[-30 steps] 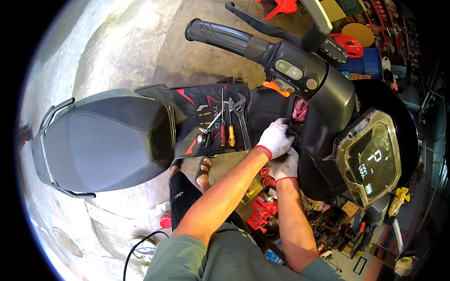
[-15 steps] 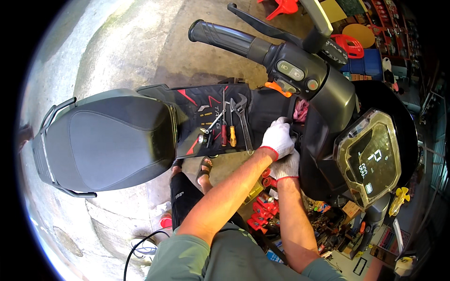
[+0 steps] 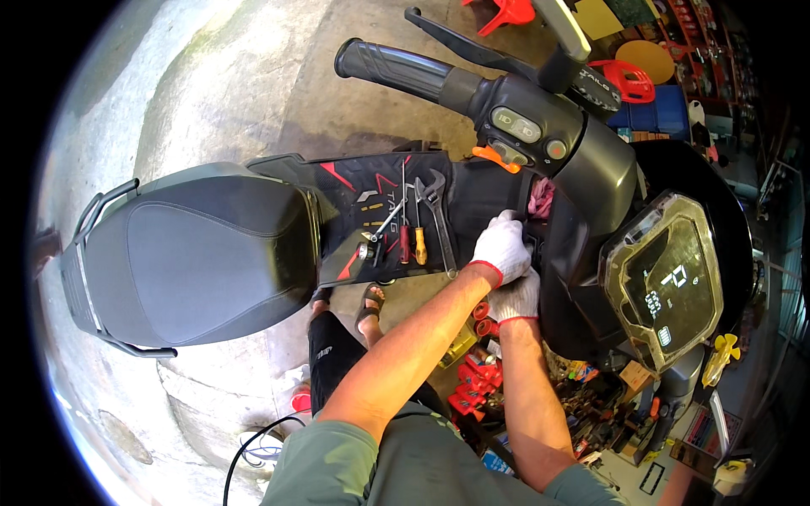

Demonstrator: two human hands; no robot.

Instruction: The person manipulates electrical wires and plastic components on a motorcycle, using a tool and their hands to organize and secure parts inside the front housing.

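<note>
White, red-edged gloves [image 3: 498, 253] cover my hands, just right of the frame's centre. My left hand [image 3: 504, 244] is at the scooter's black front panel [image 3: 564, 282], its fingers bent; my right hand [image 3: 516, 298] sits right below, partly hidden by the left. I cannot tell whether either set of fingers grips something or how wide they stand. Pink cloth [image 3: 541, 199] shows just above them, right of centre. Left of my hands, on the footboard mat [image 3: 342, 202], lie an adjustable wrench [image 3: 440, 223], a yellow-handled screwdriver [image 3: 420, 246] and a red-handled screwdriver [image 3: 404, 244]. The lit display [image 3: 671, 287] is at right, the grey seat [image 3: 211, 261] at left.
</note>
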